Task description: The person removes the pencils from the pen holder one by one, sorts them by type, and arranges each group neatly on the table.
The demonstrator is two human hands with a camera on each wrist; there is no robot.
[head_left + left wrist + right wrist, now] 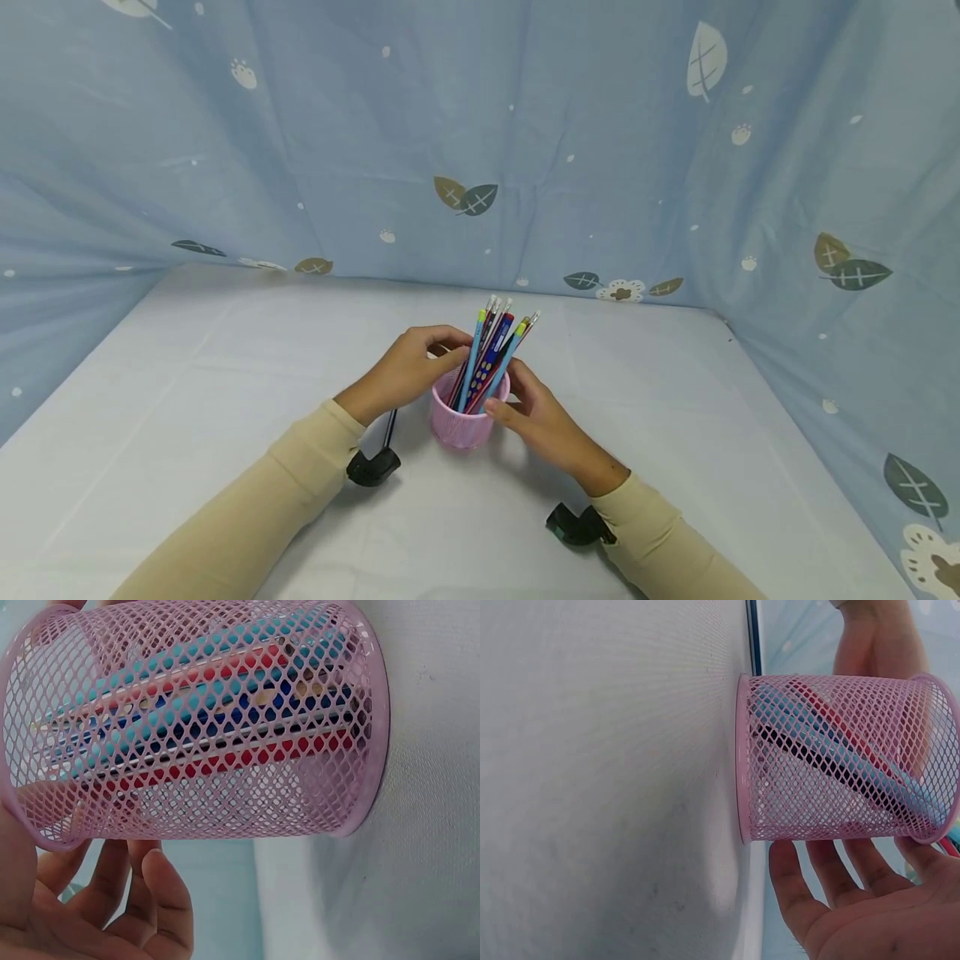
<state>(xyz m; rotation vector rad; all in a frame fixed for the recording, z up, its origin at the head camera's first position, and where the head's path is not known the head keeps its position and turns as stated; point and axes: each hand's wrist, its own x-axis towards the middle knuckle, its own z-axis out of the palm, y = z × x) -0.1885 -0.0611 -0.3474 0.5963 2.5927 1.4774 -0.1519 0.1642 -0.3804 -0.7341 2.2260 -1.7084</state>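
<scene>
A pink mesh pencil cup stands upright on the white table, holding several pencils in blue, dark blue, red and black that lean to the right. My left hand is at the cup's left rim, its thumb reaching over the rim beside the pencils. On the opposite side, my right hand has its thumb at the front rim and its fingers behind. Fingertips touch the mesh wall in the right wrist view. In the left wrist view, the fingers are bent beside the cup.
A thin dark stick, like a pencil, lies left of the cup, partly hidden by the black left wrist camera. Another black camera is on the right wrist. Blue leaf-print cloth hangs behind the white table.
</scene>
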